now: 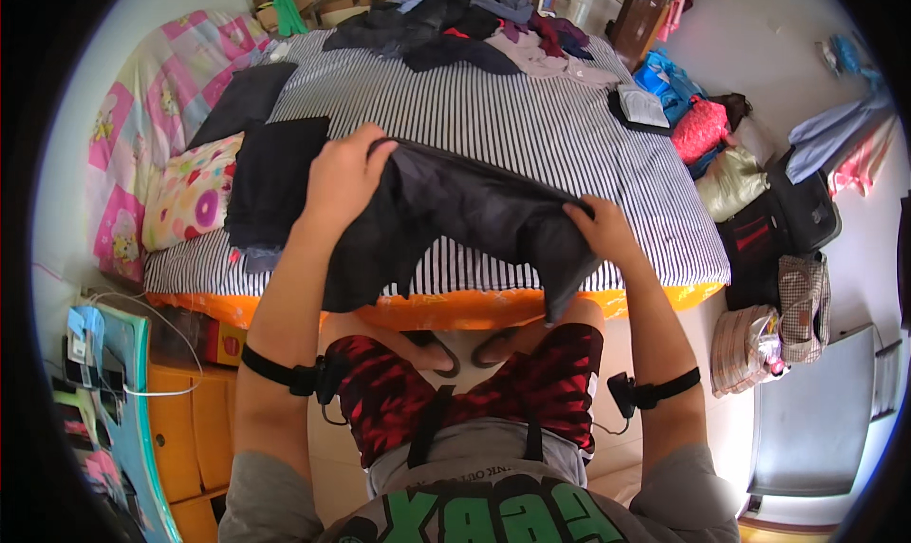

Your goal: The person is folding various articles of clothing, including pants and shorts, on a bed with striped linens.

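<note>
A black garment [465,196] is stretched between my hands above the near part of the bed, its upper edge drawn fairly straight. Two loose parts droop from it with an arch between them; whether these are legs or sleeves I cannot tell. My left hand [342,177] is closed on its left end, thumb on top. At the other end, my right hand [604,230] pinches the edge, and the cloth falls below it. Just left of my left hand lies a stack of folded black clothes [275,173]. Beyond it is a flat dark folded cloth [245,99].
The bed [531,116] has a black-and-white striped sheet. A heap of loose clothes [446,26] covers its far end. A patterned pillow [195,190] lies at left; a folded pale item [643,106] lies near the right edge. Bags [750,201] crowd the floor at right. An orange cabinet [190,434] stands near left.
</note>
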`<control>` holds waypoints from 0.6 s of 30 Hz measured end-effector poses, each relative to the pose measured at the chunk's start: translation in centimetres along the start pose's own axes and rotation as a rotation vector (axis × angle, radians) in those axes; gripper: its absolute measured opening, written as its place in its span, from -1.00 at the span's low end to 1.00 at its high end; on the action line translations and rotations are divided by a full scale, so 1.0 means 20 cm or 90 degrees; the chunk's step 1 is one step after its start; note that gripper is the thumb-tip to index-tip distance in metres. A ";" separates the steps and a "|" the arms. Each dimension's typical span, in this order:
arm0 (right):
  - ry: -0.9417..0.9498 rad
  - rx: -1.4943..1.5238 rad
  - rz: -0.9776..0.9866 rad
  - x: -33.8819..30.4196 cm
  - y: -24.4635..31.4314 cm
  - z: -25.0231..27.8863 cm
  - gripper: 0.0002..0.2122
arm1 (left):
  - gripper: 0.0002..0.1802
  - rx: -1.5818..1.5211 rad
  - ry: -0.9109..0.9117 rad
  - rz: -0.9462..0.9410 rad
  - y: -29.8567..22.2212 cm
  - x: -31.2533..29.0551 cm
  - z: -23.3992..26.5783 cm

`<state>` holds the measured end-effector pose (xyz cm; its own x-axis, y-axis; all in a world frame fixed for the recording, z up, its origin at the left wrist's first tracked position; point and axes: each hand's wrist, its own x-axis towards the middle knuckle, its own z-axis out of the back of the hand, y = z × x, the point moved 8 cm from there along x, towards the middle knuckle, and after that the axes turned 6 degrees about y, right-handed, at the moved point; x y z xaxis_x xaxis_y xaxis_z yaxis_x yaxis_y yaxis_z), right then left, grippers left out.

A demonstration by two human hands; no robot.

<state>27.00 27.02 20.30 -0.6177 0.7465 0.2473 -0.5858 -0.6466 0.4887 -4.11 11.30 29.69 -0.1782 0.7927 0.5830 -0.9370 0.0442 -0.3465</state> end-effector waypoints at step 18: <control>0.381 -0.170 -0.024 -0.08 -0.46 -0.72 -0.63 | -0.58 0.220 0.364 -0.020 0.39 -0.62 -0.87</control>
<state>25.80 29.53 3.31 -0.7344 0.6032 -0.3112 -0.6752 -0.6960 0.2443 -3.92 12.35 7.02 -0.0506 0.9959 0.0752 -0.9985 -0.0488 -0.0248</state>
